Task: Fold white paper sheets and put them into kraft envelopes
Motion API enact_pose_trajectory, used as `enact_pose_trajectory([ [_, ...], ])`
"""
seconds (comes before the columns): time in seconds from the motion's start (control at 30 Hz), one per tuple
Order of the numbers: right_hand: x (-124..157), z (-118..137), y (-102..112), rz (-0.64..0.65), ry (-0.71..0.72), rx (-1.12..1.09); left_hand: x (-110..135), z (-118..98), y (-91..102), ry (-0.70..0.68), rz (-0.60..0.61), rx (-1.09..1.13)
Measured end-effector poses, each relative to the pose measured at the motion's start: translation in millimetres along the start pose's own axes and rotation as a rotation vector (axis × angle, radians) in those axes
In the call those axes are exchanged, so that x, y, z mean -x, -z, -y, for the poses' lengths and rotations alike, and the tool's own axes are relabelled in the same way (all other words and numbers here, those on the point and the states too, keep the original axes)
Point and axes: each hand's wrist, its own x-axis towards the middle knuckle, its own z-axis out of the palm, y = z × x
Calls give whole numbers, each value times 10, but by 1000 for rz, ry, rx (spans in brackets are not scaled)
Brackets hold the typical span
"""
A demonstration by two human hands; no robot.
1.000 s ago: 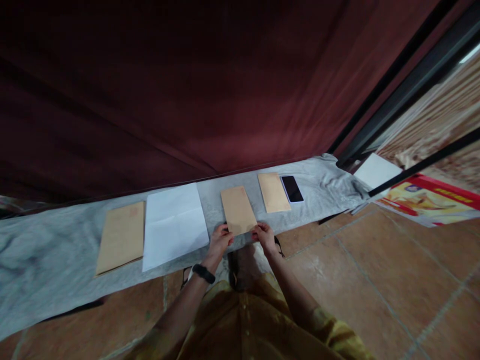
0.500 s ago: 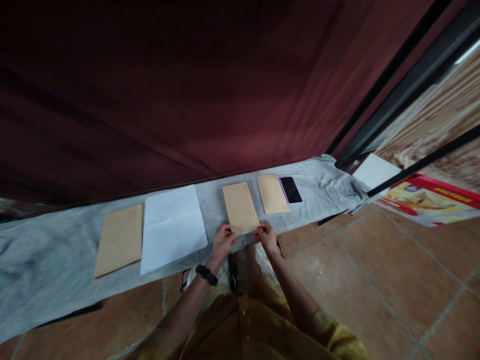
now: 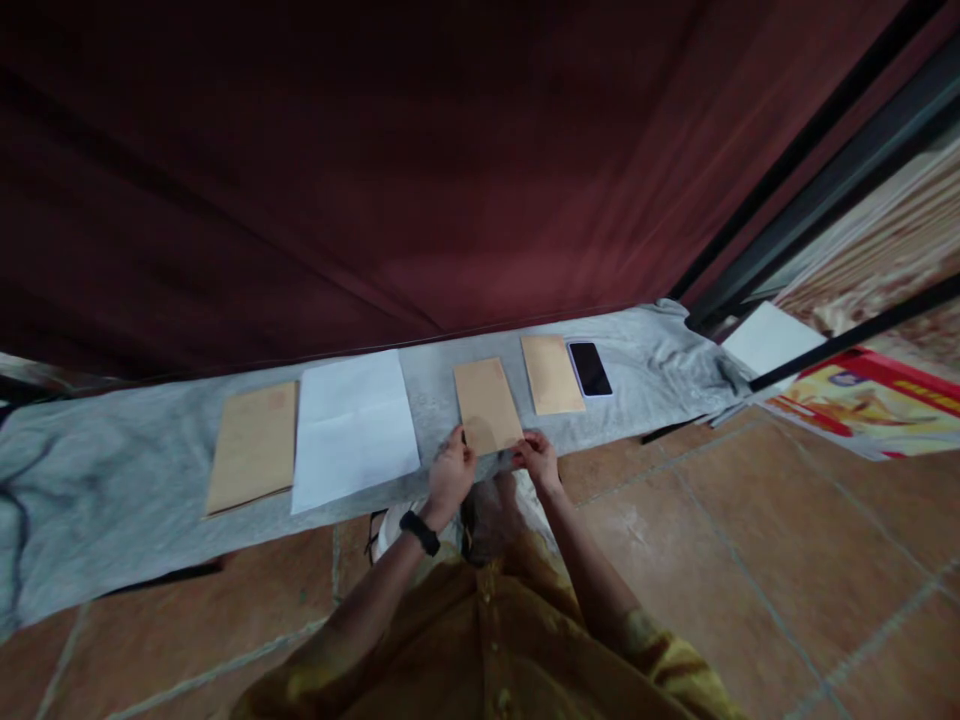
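Head view: one middle brown envelope (image 3: 487, 405), near corners pinched by my left hand (image 3: 450, 472) and right hand (image 3: 538, 462); white paper (image 3: 356, 430) to its left, phone (image 3: 591, 369) farther right.

Rear boundary: a dark red hanging cloth (image 3: 420, 200), lightly creased, spans most of the background. Below it runs a long, narrow surface (image 3: 637, 365) draped in grey fabric, wrinkled toward both ends. Floor (image 3: 675, 560): reddish-brown square tiles with paler joints. Right side: dark frame bars (image 3: 825, 200) stand at a slant, with beige-and-brown striped material (image 3: 892, 235) beyond. A white panel (image 3: 769, 340) and a red-and-yellow printed board (image 3: 877, 400) sit near the floor there. Lighting: dim; upper left darkest.
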Motion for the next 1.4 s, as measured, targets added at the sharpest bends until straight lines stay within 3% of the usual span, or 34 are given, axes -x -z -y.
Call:
enact_pose_trajectory([
  [0.17, 21, 24, 0, 3, 12, 15, 169, -35, -29, -498, -10, -772],
  [0.27, 21, 46, 1, 1, 22, 25, 214, 19, -114, -647, 16, -975],
  [0.37, 7, 57, 9, 3, 28, 34, 267, 96, -265, -723, 22, -1033],
  [0.6, -15, 39, 47, 20, 51, 54, 344, 232, -436, -735, 8, -940],
  [0.83, -17, 45, 151, 74, 67, 51, 327, 233, -374, -771, 67, -901],
  [1.23, -63, 21, 259, 53, 71, 15, 360, 58, -266, -807, 145, -926],
  [1.33, -59, 39, 287, 39, 73, -4, 365, 18, -196, -790, 171, -841],
  [1.4, -57, 72, 312, 26, 75, -16, 334, -12, -148, -700, 117, -699],
])
